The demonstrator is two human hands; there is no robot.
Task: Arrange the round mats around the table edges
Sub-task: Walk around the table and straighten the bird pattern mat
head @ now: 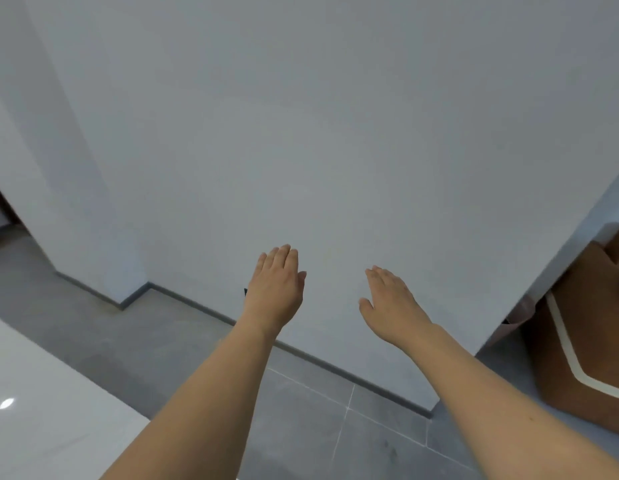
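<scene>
Both my arms stretch forward in front of a plain white wall. My left hand (276, 285) is held flat, palm down, fingers together and extended, holding nothing. My right hand (393, 301) is likewise flat and empty, a little lower and to the right. A glossy white table corner (41, 410) shows at the lower left. No round mats are in view.
A white wall (318, 133) fills most of the view, with a grey skirting along a grey tiled floor (318, 427). A brown seat with a white stripe (585, 358) stands at the right. A wall corner juts out at the left.
</scene>
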